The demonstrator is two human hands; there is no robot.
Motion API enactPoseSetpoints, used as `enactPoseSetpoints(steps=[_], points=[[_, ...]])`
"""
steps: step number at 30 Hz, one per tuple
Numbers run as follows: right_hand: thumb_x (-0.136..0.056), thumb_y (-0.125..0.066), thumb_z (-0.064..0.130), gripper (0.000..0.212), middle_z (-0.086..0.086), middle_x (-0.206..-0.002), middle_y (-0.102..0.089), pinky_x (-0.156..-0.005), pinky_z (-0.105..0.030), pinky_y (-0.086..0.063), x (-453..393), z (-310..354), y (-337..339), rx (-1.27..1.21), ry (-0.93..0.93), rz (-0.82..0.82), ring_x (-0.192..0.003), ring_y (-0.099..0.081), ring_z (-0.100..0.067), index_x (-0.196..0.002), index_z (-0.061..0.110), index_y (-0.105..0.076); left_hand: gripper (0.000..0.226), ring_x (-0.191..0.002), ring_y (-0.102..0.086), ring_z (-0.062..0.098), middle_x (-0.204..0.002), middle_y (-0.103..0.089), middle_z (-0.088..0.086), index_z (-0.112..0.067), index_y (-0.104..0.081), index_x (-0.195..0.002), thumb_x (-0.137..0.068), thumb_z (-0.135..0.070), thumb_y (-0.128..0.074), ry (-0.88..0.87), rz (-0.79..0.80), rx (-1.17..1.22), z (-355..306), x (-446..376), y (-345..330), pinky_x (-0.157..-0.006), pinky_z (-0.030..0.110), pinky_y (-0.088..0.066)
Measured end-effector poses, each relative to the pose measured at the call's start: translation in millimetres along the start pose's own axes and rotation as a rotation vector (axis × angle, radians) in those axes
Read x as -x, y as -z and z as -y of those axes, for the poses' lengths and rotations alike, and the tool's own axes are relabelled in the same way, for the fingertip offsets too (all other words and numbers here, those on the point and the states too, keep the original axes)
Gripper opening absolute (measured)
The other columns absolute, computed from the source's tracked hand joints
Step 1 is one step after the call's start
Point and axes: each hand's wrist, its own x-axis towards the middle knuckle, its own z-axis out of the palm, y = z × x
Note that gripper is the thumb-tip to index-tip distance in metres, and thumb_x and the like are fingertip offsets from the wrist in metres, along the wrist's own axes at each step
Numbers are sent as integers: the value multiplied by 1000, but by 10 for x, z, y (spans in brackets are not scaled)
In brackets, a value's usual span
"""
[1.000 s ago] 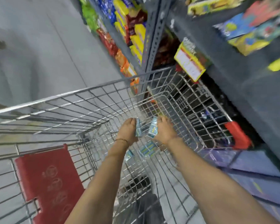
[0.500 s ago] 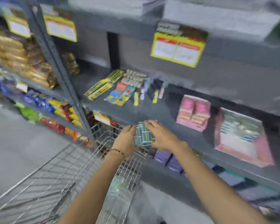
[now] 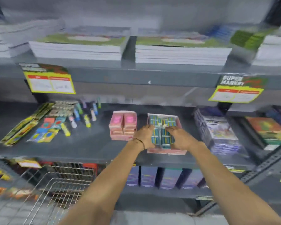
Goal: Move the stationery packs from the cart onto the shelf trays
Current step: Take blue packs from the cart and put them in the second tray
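Both my hands hold a bunch of small blue stationery packs (image 3: 162,138) over the near half of a pink tray (image 3: 166,151) on the middle shelf. My left hand (image 3: 145,135) grips the bunch from the left, my right hand (image 3: 180,137) from the right. More blue packs (image 3: 162,120) lie in the far half of the same tray. To its left stands a second pink tray (image 3: 122,125) with pink packs. The wire cart (image 3: 55,187) shows at the bottom left; its contents are out of sight.
Glue sticks (image 3: 88,118) and flat colourful packs (image 3: 44,130) lie on the left of the dark shelf (image 3: 91,143). Purple boxes (image 3: 217,132) and books (image 3: 266,129) stand to the right. Notebook stacks (image 3: 182,54) fill the shelf above. Yellow price tags (image 3: 50,83) hang from its edge.
My hands lifted the blue packs out of the cart, pressed them together, and carried them up and right to the pink tray on the shelf. The view swung from cart to shelf.
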Motion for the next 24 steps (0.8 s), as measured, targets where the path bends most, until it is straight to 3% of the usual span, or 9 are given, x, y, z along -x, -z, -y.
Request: enactPoseSetpoints(steps=[4,6,10,12,17,20,24], points=[[-76,-73,17,62,-7,-141,-45,-101,-29,-45,-56,-272,-26,-101,7,36,-120,-53,-26,-131,18,-46,80,-117,-55,33,-135,-49,17,-9,-33,-136,-70,-12,-78,26,97,19,-99,-224,-111,-101,37,-48],[-75,-73,13,63,-11,-143,-43,-106,-36,-43,-132,-350,-76,-84,-17,108,-124,-50,-31,-131,16,-46,78,-116,-55,33,-135,-50,17,-9,-34,-135,-71,-9,-78,17,142,11,-97,-282,-144,-102,38,-48],[-81,-67,16,36,-12,-135,-49,-104,-46,-44,-247,-454,-254,12,37,180,-122,-51,-33,-116,18,-58,61,-121,-53,30,-137,-51,14,-10,-46,-131,-76,-5,-73,-7,186,-62,-74,-363,-218,-107,35,-43],[-82,-64,10,41,-13,-137,-43,-107,-43,-40,-277,-450,-290,22,4,154,-125,-44,-32,-122,10,-57,52,-121,-53,30,-135,-53,13,-9,-52,-128,-80,-5,-70,-13,195,-101,-68,-384,-262,-107,35,-41],[-80,-62,-2,38,-12,-127,-55,-99,-36,-49,-308,-444,-304,-20,-45,132,-112,-56,-29,-117,9,-60,46,-121,-54,33,-134,-55,15,-7,-52,-129,-85,-4,-64,-10,180,-103,-59,-364,-325,-107,37,-42],[-79,-61,-4,42,-14,-126,-58,-96,-37,-50,-322,-259,-177,-55,-108,68,-113,-58,-31,-119,10,-58,46,-123,-52,31,-136,-54,14,-10,-51,-131,-87,-16,-64,-24,48,-14,-48,-259,-244,-106,39,-43],[-83,-59,0,45,-15,-131,-57,-102,-40,-45,-406,424,-30,-69,19,-87,-120,-54,-32,-126,12,-55,59,-141,-30,23,-150,-38,10,-7,-38,-139,-88,-24,-63,70,-248,185,298,182,-57,-118,33,-24]])
